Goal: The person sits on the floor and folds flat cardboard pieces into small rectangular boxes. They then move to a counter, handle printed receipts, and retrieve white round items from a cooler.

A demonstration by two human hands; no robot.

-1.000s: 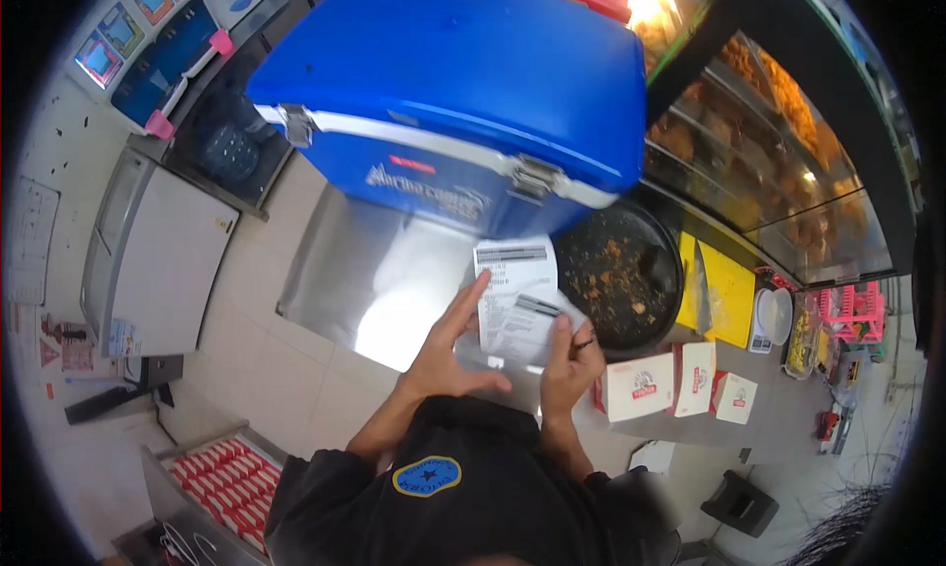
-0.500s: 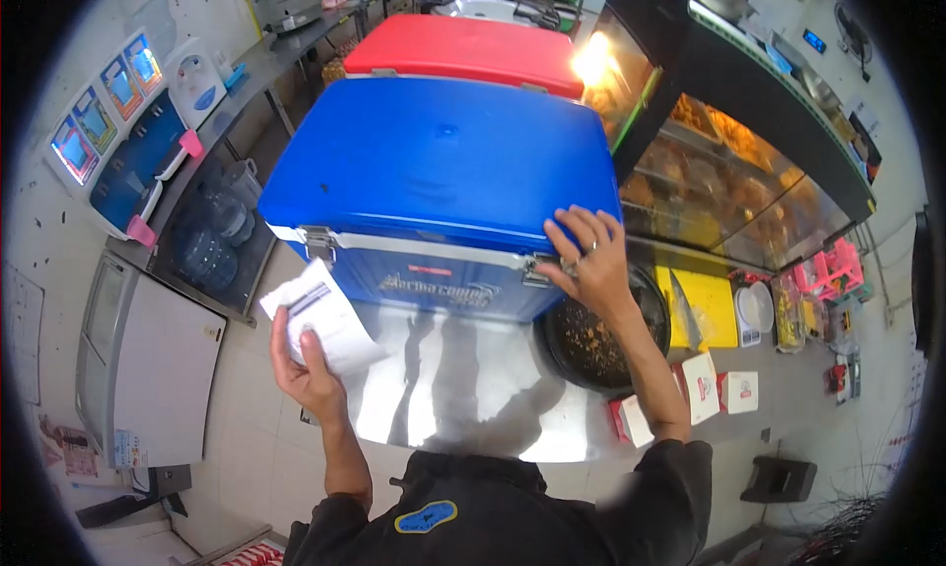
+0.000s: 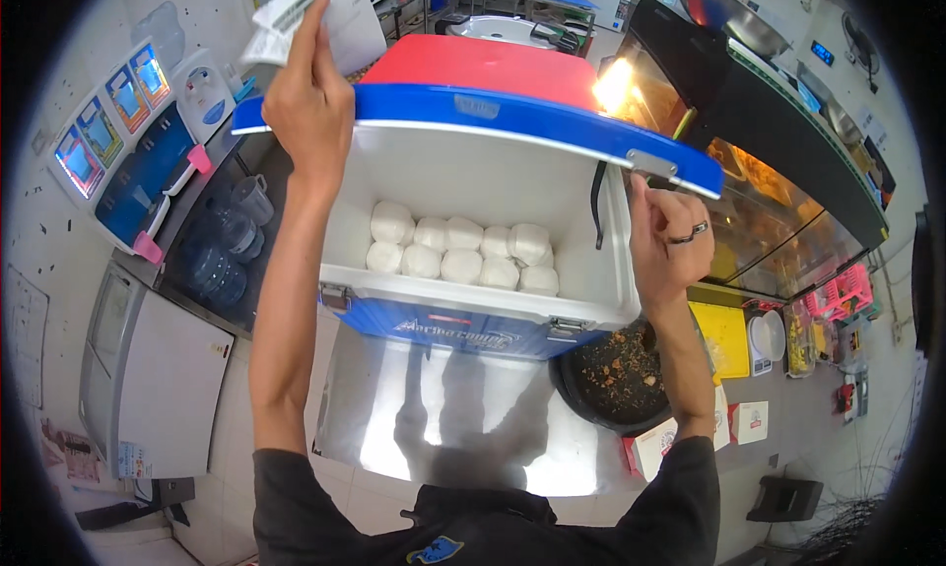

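A blue-and-white cooler box [image 3: 473, 298] stands in front of me with its blue lid [image 3: 552, 119] raised on the far side. Inside, several round white wrapped bundles [image 3: 461, 266] lie packed against each other. My left hand [image 3: 310, 103] is up at the lid's left part, closed on a white paper slip [image 3: 340, 24]; whether it also touches the lid I cannot tell. At the lid's right end is my right hand [image 3: 672, 236], its fingers curled and a fingertip against the lid's underside. A dark strap [image 3: 597, 206] hangs inside the cooler's right end.
A red cooler [image 3: 483, 62] stands behind the blue one. To the right are a lit glass food cabinet [image 3: 754, 206], a round black pan with crumbs [image 3: 613, 374], a yellow board [image 3: 724, 339] and small white-and-red boxes [image 3: 751, 421]. A white chest freezer [image 3: 172, 374] is at left.
The cooler's lid has gone from closed to raised, showing the white bundles. My left hand has moved up and away with the paper slip; my right hand has shifted right with the lid.
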